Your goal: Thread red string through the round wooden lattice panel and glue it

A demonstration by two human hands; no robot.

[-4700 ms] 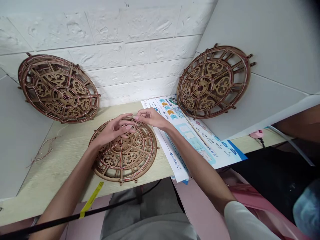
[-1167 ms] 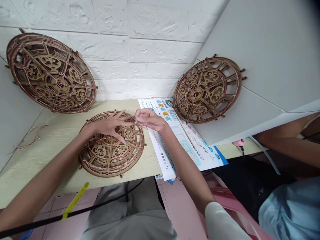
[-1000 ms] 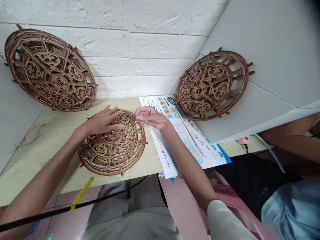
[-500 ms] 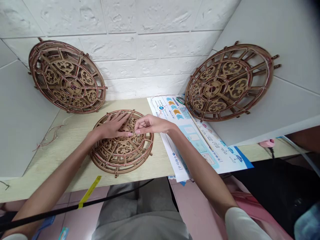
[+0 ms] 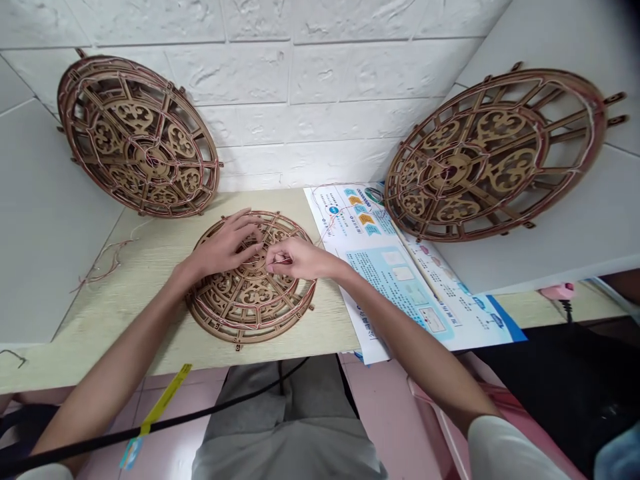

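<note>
Two hands of yours work on the fretted wooden wheel (image 5: pixel 250 310), which lies flat on the surface (image 5: pixel 125 320) and is strung with reddish thread. Your left hand (image 5: pixel 223 243) is spread, its fingers resting on the wheel's upper half. Your right hand (image 5: pixel 300 259) is just beside it, thumb and forefinger pinching a thin strand (image 5: pixel 283 261) too small to make out clearly. To your left, a strung wheel (image 5: pixel 137 137) leans tilted, with loose thread (image 5: pixel 103 263) on the surface below. To your right, another strung wheel (image 5: pixel 480 157) leans tilted, its lower rim at a printed leaflet (image 5: pixel 395 287).
</note>
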